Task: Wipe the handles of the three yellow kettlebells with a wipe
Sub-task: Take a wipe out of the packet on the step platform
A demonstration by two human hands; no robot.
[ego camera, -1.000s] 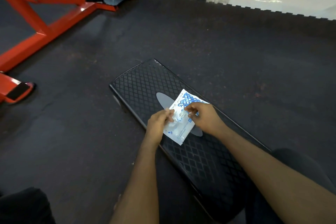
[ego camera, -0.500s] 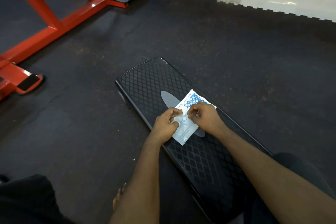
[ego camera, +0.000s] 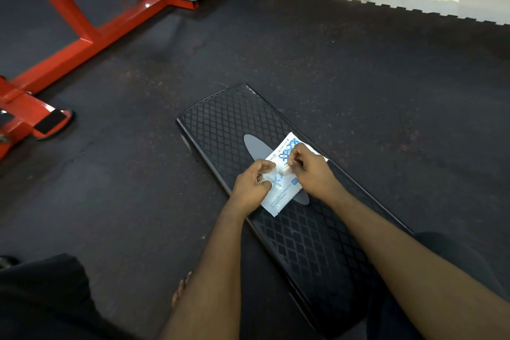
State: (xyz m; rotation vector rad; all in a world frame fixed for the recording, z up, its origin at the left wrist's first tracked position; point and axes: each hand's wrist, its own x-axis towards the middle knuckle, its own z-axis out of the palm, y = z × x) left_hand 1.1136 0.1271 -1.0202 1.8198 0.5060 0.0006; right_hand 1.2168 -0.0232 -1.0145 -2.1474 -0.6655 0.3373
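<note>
The left hand (ego camera: 252, 185) and right hand (ego camera: 311, 171) cover the middle of the white-and-blue wipe packet (ego camera: 278, 196), whose print is too small to read. The white scrap (ego camera: 283, 170) in the right hand's pinch could be flap or wipe. The packet hides most of the grey oval (ego camera: 256, 146) on the black diamond-patterned step platform (ego camera: 229, 121). The red steel machine frame (ego camera: 82, 33) runs off the left and top edges.

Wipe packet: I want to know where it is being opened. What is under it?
Under the wipe packet lies the black step platform, with its grey oval patch showing at both ends. The oval's middle is hidden by the packet.
</note>
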